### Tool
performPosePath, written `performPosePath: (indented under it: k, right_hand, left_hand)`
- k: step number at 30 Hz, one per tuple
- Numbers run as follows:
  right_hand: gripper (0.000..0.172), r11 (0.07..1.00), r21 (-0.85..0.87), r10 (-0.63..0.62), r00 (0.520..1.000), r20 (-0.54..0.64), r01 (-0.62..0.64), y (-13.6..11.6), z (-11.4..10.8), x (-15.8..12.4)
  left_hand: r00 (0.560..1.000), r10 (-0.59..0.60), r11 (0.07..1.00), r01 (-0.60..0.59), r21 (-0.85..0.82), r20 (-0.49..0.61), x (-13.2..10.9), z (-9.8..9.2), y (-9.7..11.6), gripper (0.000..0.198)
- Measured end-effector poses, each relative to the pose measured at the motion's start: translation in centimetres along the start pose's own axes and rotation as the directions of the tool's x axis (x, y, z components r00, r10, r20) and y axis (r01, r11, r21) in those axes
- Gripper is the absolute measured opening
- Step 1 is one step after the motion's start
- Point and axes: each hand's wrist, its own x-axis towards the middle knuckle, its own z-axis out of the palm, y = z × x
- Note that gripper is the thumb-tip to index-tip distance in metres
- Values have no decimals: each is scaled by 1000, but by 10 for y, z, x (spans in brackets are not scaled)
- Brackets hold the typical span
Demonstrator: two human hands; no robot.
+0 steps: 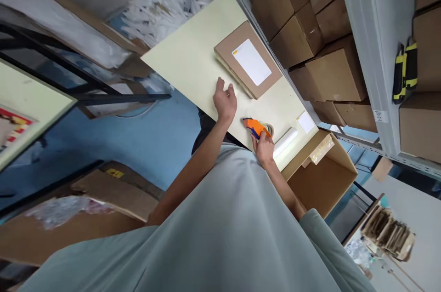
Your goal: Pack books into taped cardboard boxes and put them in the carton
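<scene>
My left hand [225,101] hovers over the near edge of the pale tabletop [193,48], its fingers apart and nothing in them. Just beyond it lies a flat brown cardboard box [229,50] with a white label [253,63] on top. My right hand [264,147] is closed around an orange tape dispenser [257,126] with a blue part. A roll of tape [268,129] shows at its side. To the right of that hand, a white roll [285,141] rests near a small stack of white labels [305,122].
An open cardboard box [324,181] adjoins the table's right end. Shelves with brown cartons [337,71] rise along the far side, with yellow-black cutters [404,71] on the grey shelf beam [375,43]. White packets [161,2] are heaped past the left end.
</scene>
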Motion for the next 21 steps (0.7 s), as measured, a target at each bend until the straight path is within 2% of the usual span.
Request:
performPosePath:
  k: [3,7,10,13,17,19,21]
  right_hand:
    - [36,999,-35,-1,1000,16,2,-4,-5,0]
    - [35,1000,-23,16,999,46,-15,-3,-11,-2]
    - [36,999,-13,33,997,67,-33,1,-14,-5]
    - [40,999,5,31,995,93,-31,2,-15,-8]
    - [43,999,44,-26,989,143,20,-4,-18,-10]
    - [43,996,67,-77,983,164,67,-10,-20,-9]
    - [42,990,79,-126,975,183,114,-16,-22,-8]
  left_hand:
    - [997,-76,996,75,-52,-26,-7,26,3,79]
    - [977,-203,976,196,-90,-72,-14,61,6,70]
    - [976,-198,977,189,-99,-89,-12,70,4,60]
    - [980,-195,977,190,-99,-38,-2,53,0,47]
    - [978,-200,977,203,-59,61,20,8,0,36]
    - [966,-256,967,256,-2,45,31,-9,2,39]
    - [960,-281,958,280,59,6,37,-16,4,50]
